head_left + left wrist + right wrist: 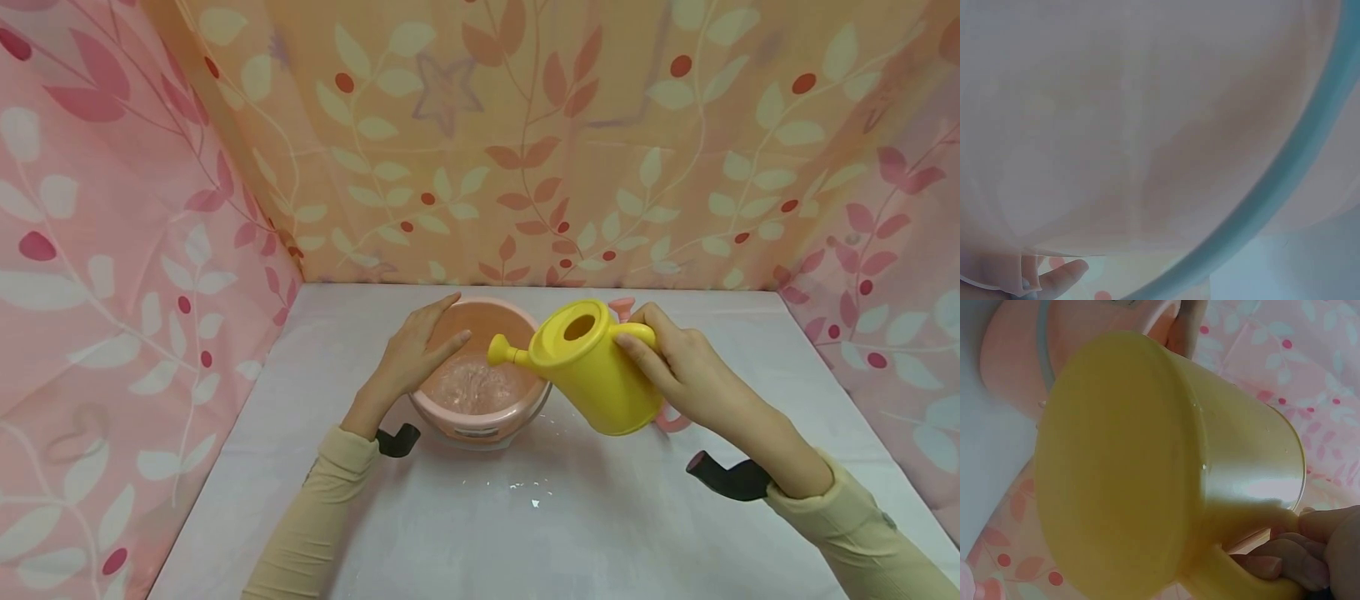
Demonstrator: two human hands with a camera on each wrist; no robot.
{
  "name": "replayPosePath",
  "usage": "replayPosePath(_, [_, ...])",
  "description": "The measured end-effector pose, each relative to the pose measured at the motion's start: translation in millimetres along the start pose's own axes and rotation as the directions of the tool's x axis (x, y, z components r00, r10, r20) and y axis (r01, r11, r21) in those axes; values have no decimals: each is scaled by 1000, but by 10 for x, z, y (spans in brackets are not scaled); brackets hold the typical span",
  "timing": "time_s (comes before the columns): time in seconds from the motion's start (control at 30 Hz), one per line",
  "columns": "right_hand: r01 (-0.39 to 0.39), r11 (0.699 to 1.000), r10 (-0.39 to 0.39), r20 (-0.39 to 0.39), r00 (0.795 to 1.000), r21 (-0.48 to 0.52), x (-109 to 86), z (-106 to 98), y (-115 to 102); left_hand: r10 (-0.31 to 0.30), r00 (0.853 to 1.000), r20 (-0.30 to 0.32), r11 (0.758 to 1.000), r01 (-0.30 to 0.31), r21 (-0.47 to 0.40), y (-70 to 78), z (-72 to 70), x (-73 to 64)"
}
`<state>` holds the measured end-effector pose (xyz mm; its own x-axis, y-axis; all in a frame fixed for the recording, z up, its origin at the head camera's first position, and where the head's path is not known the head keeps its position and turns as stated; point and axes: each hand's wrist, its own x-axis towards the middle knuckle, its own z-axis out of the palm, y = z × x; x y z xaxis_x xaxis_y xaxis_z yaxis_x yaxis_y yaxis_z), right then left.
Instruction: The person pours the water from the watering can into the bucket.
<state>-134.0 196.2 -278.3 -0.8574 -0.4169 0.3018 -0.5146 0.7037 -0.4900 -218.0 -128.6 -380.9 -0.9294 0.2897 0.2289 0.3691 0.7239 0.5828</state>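
A pink bucket point(517, 408) with churning water point(476, 385) inside stands at the middle of the table. My left hand point(411, 350) rests at its left rim, fingers straight and thumb reaching over the inside. In the left wrist view the bucket wall point(1085, 125) fills most of the picture, with a blue-grey handle point(1297, 150) across it and a fingertip point(1066, 278) below. By its handle, my right hand point(686, 367) grips a yellow watering can point(611, 392), tilted left so the spout's rose point(498, 350) is over the bucket. Its base point(1116, 469) faces the right wrist camera.
Behind the yellow can, partly hidden, is a pink object with a flared top point(622, 308) and a loop point(672, 420). Water drops point(536, 502) lie on the white tabletop point(600, 542) before the bucket. Leaf-patterned cloth point(480, 167) encloses the back and sides.
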Motion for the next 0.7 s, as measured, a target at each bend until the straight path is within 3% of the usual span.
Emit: replayPosePath(0.7, [3, 1000, -4, -22, 1000, -5, -1, 4, 17, -2, 1000, 7, 1000, 2, -4, 26, -19, -11])
